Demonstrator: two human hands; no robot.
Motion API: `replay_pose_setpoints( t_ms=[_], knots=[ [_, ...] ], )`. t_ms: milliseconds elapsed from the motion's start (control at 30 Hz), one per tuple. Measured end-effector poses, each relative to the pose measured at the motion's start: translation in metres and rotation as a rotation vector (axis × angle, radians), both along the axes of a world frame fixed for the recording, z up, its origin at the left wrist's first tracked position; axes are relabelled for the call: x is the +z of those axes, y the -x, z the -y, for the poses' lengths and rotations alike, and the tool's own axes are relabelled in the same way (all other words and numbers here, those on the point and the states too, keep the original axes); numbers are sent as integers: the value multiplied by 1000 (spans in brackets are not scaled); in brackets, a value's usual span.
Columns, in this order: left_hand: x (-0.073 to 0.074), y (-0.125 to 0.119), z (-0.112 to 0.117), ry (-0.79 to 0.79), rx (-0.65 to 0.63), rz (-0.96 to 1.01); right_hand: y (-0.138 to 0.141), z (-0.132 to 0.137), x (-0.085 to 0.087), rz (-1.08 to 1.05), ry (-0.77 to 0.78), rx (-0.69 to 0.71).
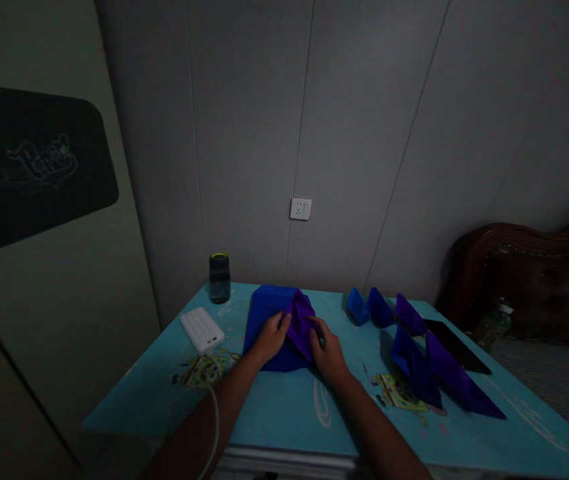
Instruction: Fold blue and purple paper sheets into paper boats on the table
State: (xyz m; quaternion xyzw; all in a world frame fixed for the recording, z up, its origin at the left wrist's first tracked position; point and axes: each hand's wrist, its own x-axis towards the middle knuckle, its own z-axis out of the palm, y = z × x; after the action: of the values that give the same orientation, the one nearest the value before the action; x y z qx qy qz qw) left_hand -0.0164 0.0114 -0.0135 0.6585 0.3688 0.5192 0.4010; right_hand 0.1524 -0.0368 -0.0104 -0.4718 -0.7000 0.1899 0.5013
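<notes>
Between my two hands is a folded purple paper boat (302, 325), tilted with its peak pointing up. My left hand (273, 335) pinches its left edge between thumb and fingers. At its right side my right hand (327, 347) grips the paper, index finger laid along the fold and thumb below. Beneath the hands lie flat blue sheets (264, 313) on the table. Off to the right stand several finished paper boats: a light blue one (358, 308), a dark blue one (379, 309), a purple one (410, 316), a larger blue one (414, 365) and a long purple one (459, 380).
A white power bank (202, 329) with a cable sits on the left of the light-blue table (284, 417). Behind it stands a dark water bottle (219, 280). A black flat tablet-like item (457, 345) lies at right, near a clear bottle (495, 327) beyond the edge.
</notes>
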Motion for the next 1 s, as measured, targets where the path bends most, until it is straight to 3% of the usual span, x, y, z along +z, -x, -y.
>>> replay_pose_setpoints(
  t_ms=[200, 400, 567, 800, 1000],
  knots=[
    [0, -2, 1, 29, -73, -47, -2, -12, -10, -169, 90, -33],
    [3, -3, 10, -60, -72, -183, -5, -20, -23, -359, 231, 37],
    [9, -1, 17, -70, -181, -199, -9, -26, -29, -393, 286, 91],
    [10, -1, 18, -111, -148, -253, -19, -17, -14, 55, 100, -111],
    [7, -2, 15, -161, -42, -301, -10, -4, 5, 649, 148, -310]
  ],
)
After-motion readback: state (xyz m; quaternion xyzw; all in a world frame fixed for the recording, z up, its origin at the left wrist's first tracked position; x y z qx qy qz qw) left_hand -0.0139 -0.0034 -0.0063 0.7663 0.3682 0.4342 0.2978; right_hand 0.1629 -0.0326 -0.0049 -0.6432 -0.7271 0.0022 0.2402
